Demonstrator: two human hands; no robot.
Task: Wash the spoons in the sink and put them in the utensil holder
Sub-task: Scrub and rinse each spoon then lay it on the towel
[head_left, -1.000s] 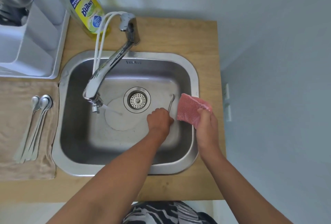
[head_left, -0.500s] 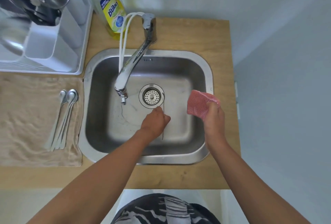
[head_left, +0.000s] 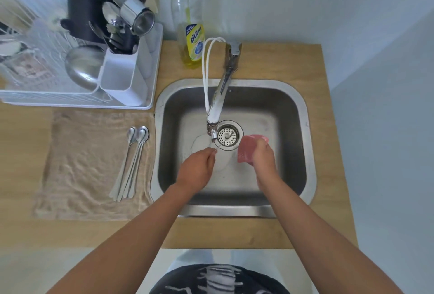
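- Wooden countertop [head_left: 270, 63] with a steel sink [head_left: 305, 129] sunk into it, pale wall behind. The counter ends just right of the sink, and beyond that edge it's only bare pale surface.
- Left of the sink a beige towel [head_left: 82, 164] lies flat on the wood, with a bunch of spoons [head_left: 131, 164] along its right side, bowls pointing away from the person, handles fanned toward the front edge.
- Behind the towel sits a white dish rack [head_left: 77, 103], its utensil holder [head_left: 122, 77] at the right end, already stuffed with cutlery at the back.
- Dish soap bottle [head_left: 190, 42] stands by the faucet [head_left: 220, 96], whose spout hangs over the drain [head_left: 227, 136].
- Left hand [head_left: 197, 171] is in the basin, fingers pinched on a thin spoon in the sink [head_left: 219, 146]; only a sliver of it shows near the drain.
- Right hand [head_left: 264, 160] is clamped around a pink scrubber [head_left: 246, 150], just beside the drain.
- The basin floor toward the far-right corner is bare.
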